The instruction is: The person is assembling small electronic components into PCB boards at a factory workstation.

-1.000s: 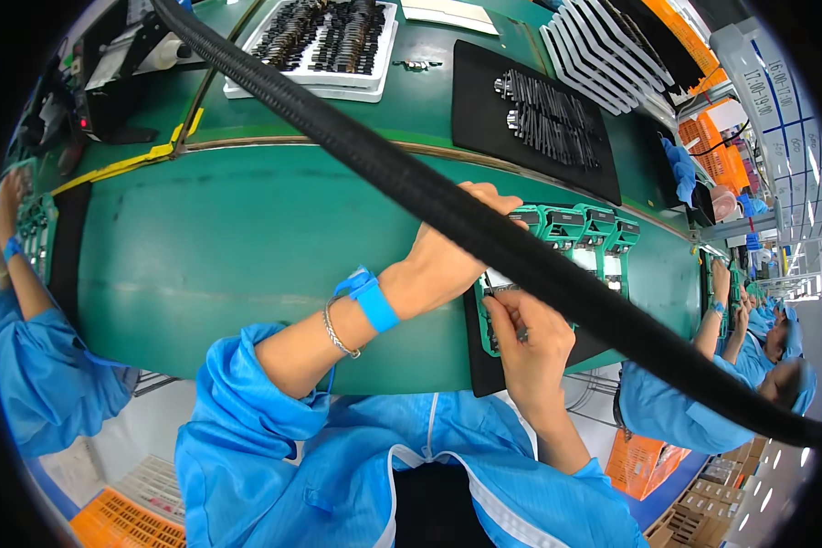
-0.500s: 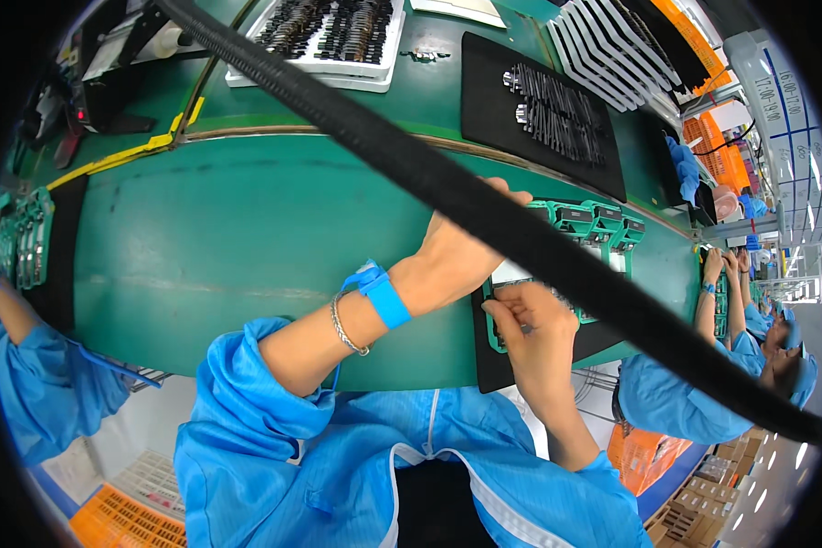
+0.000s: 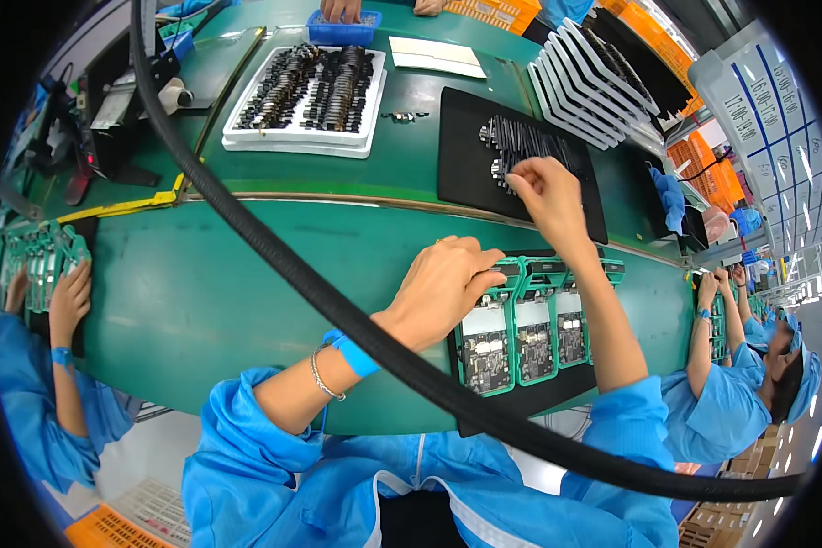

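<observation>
Green fixtures (image 3: 532, 321) under left hand (image 3: 447, 285) (touching)

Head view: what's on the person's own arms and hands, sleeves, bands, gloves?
Both hands are bare, no gloves. The left hand has a bright blue wrist strap and a thin silver bracelet beside it. Both forearms are bare, with loose bright blue sleeves pushed up toward the elbows. The right hand shows no band.

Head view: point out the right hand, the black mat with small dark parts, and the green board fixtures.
right hand (image 3: 546, 194), head view, back of hand.
black mat (image 3: 461, 173), head view, bare left part.
green board fixtures (image 3: 532, 331), head view, middle fixture's board.
</observation>
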A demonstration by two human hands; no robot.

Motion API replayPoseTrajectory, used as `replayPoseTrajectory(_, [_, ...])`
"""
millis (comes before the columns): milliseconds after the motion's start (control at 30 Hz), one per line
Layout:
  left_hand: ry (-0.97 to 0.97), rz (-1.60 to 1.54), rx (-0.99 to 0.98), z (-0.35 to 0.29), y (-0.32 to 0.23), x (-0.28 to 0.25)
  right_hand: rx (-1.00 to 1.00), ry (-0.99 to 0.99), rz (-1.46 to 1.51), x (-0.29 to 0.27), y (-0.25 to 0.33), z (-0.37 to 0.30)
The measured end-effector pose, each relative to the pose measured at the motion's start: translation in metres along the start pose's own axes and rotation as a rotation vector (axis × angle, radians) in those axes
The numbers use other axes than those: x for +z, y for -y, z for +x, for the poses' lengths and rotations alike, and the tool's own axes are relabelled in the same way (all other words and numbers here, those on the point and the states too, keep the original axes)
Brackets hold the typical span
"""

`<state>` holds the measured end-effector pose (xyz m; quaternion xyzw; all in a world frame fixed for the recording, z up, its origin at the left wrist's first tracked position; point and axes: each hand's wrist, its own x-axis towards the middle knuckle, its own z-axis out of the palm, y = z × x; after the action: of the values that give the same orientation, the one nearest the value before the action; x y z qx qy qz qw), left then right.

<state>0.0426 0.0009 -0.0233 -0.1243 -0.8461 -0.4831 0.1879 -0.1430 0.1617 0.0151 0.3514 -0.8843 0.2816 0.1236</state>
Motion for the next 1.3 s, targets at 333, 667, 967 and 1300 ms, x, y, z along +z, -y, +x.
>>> replayPoseTrajectory(333, [0.038,-0.029,-0.008,0.004,-0.006,-0.012,-0.049,-0.001,-0.043,0.03,-0.015,0.027])
replayPoseTrajectory(667, [0.127,0.1,-0.078,0.005,-0.017,-0.022,0.327,-0.044,0.389,-0.068,0.052,-0.118])
replayPoseTrajectory(967, [0.153,0.367,0.054,0.032,-0.028,0.027,0.222,-0.07,0.12,-0.046,0.087,-0.211])
replayPoseTrajectory(1300, [0.262,0.416,-0.04,0.04,-0.031,0.031,0.168,-0.084,0.041,-0.032,0.093,-0.216])
